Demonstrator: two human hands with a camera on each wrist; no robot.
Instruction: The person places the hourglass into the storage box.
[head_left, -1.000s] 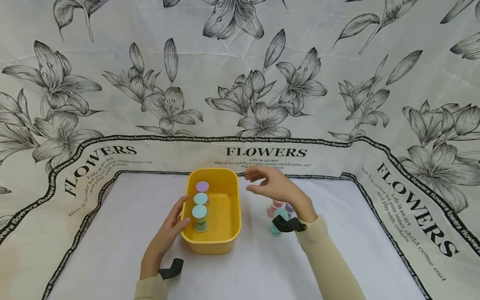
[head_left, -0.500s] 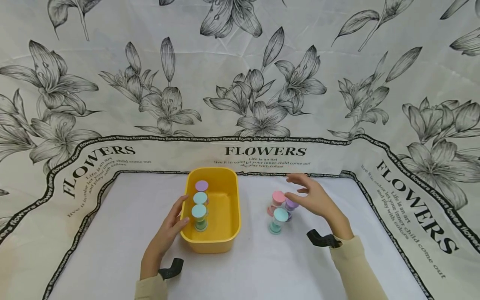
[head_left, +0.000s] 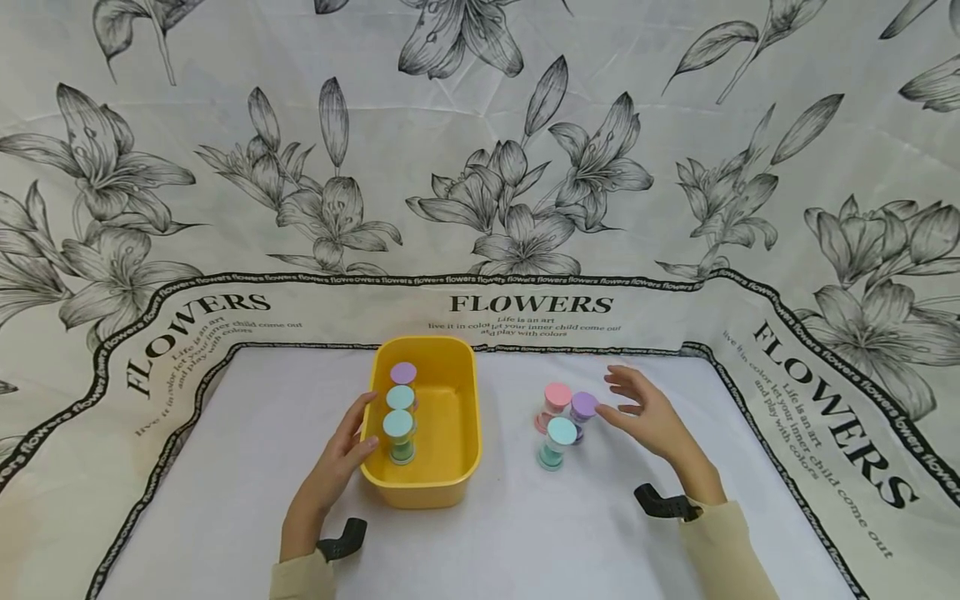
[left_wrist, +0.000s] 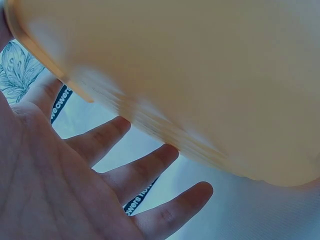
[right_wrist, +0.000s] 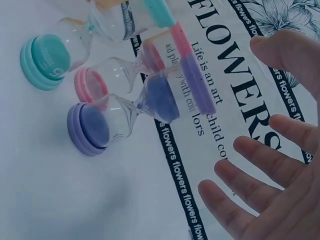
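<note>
My left hand (head_left: 333, 467) rests against the left side of a yellow bin (head_left: 468, 417). Its fingers are loosely extended along the outer wall (left_wrist: 200, 90) in the left wrist view. Inside the bin, a purple-capped hourglass (head_left: 403, 372) and two light-blue-capped hourglasses, a middle one (head_left: 400, 397) and a front one (head_left: 399, 429), stand in a row. My right hand (head_left: 652, 417) hovers with fingers spread just right of a purple hourglass (right_wrist: 160, 97), apart from it in the right wrist view. Beside that hourglass stand a pink hourglass (head_left: 557, 396) and a teal one (head_left: 560, 433).
A white cloth (head_left: 495, 550) covers the table. Behind and at the sides rises a hanging sheet (head_left: 510, 100) printed with flowers and lettering. A black wrist mount (head_left: 663, 502) juts from the right wrist and another (head_left: 343, 537) from the left.
My right hand has moved right from beside the bin, past the table hourglasses, then a little lower and farther right. The left hand and the bin stay in place.
</note>
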